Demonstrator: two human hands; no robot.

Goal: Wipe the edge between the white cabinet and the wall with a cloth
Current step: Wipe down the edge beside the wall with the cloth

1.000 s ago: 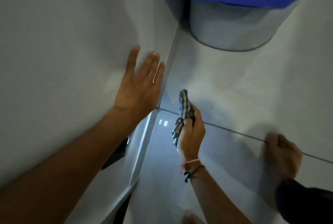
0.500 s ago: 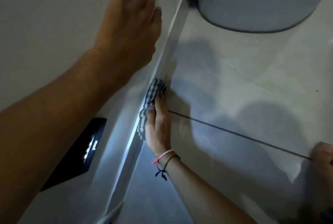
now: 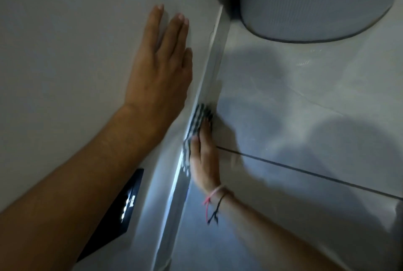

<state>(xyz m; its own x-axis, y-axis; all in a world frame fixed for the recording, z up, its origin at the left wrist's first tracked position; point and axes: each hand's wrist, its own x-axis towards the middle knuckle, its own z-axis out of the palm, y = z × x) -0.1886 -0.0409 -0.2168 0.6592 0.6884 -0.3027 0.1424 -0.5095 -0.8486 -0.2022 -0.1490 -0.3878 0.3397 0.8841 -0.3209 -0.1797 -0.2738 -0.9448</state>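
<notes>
A white cabinet (image 3: pixel 65 41) fills the left side, and a grey tiled wall (image 3: pixel 305 107) fills the right. Between them runs a narrow pale edge (image 3: pixel 214 57). My left hand (image 3: pixel 161 65) lies flat on the cabinet face with its fingers together and holds nothing. My right hand (image 3: pixel 204 157), with string bracelets at the wrist, presses a checked black-and-white cloth (image 3: pixel 196 126) into the edge. The cloth sits between my fingers and the cabinet's side, partly hidden behind my hand.
A grey round container (image 3: pixel 316 2) stands at the top right, close to the far end of the edge. A black panel with small lit marks (image 3: pixel 125 205) sits low on the cabinet. A dark grout line (image 3: pixel 305 170) crosses the wall tiles.
My right hand has brought the cloth from open air against the edge and slid it along. My left hand shifted along the cabinet face. The view moved closer; the blue tub left the frame.
</notes>
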